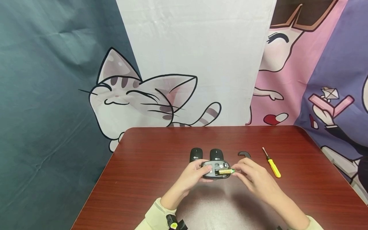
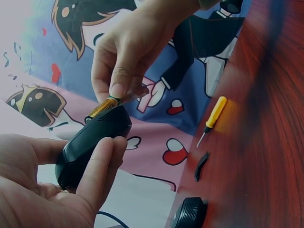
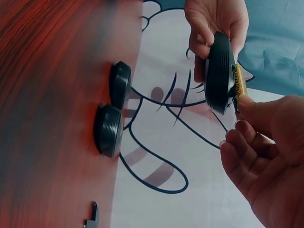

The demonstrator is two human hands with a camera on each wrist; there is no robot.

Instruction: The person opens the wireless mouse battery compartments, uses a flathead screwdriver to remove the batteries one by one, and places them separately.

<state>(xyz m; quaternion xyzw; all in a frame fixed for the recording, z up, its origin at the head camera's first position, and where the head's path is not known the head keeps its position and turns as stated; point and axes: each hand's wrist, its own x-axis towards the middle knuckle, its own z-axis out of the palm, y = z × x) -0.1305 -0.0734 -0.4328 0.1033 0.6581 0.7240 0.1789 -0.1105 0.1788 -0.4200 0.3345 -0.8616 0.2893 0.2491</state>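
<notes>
My left hand (image 1: 192, 174) grips a black computer mouse (image 1: 209, 174) above the table, its grey underside turned up in the head view. A yellow-green battery (image 1: 225, 172) lies at the slot in that underside, tilted out of it in the right wrist view. Thumb and fingers of my right hand (image 1: 257, 179) pinch the battery's outer end. From the left wrist view, the mouse's dark shell (image 2: 90, 145) rests between thumb and fingers, with the battery (image 2: 102, 109) sticking up beyond its edge.
Two more black mice, one at left (image 1: 196, 154) and one at right (image 1: 216, 154), sit behind the hands on the reddish-brown table (image 1: 138, 179). To the right lie a curved black cover (image 1: 244, 154) and a yellow-handled screwdriver (image 1: 272, 164). A printed cloth (image 1: 195, 41) hangs behind.
</notes>
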